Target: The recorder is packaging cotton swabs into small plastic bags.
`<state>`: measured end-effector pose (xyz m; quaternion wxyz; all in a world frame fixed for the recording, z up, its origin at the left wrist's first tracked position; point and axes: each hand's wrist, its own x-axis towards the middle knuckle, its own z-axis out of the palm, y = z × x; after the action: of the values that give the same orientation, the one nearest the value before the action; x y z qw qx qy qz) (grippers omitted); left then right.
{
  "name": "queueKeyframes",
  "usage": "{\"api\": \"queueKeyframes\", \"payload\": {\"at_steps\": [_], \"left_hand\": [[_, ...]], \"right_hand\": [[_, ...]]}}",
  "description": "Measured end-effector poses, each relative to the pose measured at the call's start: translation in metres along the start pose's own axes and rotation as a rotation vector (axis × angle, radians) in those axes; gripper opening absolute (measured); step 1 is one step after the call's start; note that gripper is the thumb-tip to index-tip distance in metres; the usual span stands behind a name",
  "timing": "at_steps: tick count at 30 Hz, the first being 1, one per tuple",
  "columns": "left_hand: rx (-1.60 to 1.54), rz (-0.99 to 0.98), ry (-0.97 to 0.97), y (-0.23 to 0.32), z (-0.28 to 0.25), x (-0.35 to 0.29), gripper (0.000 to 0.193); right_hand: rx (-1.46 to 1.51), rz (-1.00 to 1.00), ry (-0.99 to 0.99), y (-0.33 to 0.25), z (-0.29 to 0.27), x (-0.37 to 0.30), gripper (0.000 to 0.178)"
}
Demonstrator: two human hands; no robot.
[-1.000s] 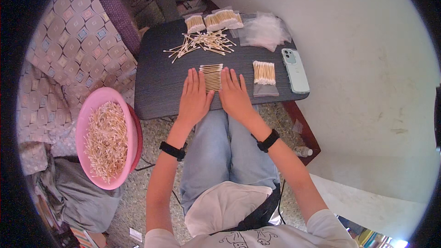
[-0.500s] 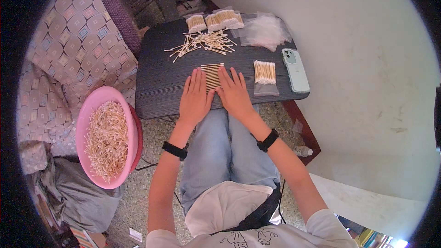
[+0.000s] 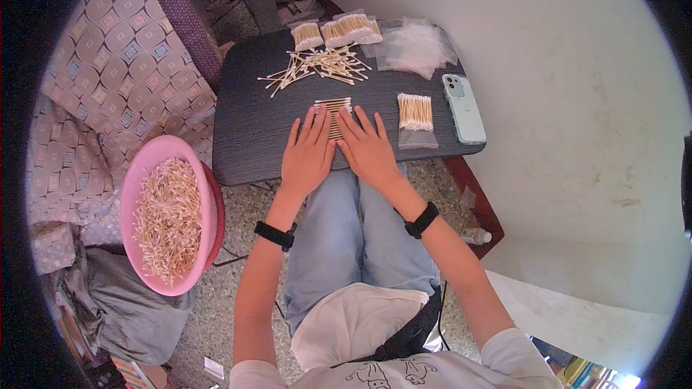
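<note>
A row of cotton swabs [image 3: 334, 122] lies side by side on the dark table, their sticks running left to right. My left hand [image 3: 308, 148] rests on its left ends with fingers stretched out. From the other side my right hand [image 3: 367, 146] lies flat over the right ends, fingers spread. Both thumbs nearly meet at the near end, and the hands hide part of the row. Beyond it is a loose heap of cotton swabs [image 3: 321, 68]. Right of my right hand lies a clear bag of cotton swabs [image 3: 415, 112].
Filled swab bags [image 3: 352, 31] and a stack of clear plastic bags [image 3: 414, 47] lie at the table's far edge. A pale green phone [image 3: 464, 109] is at the right edge. A pink basin [image 3: 210, 209] of loose swabs stands at left. A wall [image 3: 562, 101] rises on the right.
My right hand has shifted slightly left and inward over the swabs, covering more of their right ends. The left hand has hardly moved.
</note>
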<state>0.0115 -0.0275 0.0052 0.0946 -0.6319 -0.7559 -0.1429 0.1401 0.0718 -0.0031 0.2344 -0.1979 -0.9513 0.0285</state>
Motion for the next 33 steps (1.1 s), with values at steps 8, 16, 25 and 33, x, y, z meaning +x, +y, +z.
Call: {"api": "queueKeyframes", "payload": {"at_steps": [8,16,25,33], "left_hand": [[0.033,-0.016,-0.007,0.007,0.000,-0.011,0.054],[-0.012,-0.010,0.022,0.011,0.003,-0.013,0.050],[-0.177,-0.019,0.111,0.005,-0.004,-0.009,0.033],[0.001,0.098,0.128,-0.001,-0.005,-0.007,0.035]], "right_hand": [[0.035,-0.008,-0.017,-0.005,0.000,-0.009,0.047],[0.150,-0.039,0.081,-0.005,0.000,-0.007,0.043],[0.109,-0.083,0.134,-0.007,-0.005,0.004,0.035],[-0.059,-0.135,0.117,-0.006,0.001,0.006,0.023]]}}
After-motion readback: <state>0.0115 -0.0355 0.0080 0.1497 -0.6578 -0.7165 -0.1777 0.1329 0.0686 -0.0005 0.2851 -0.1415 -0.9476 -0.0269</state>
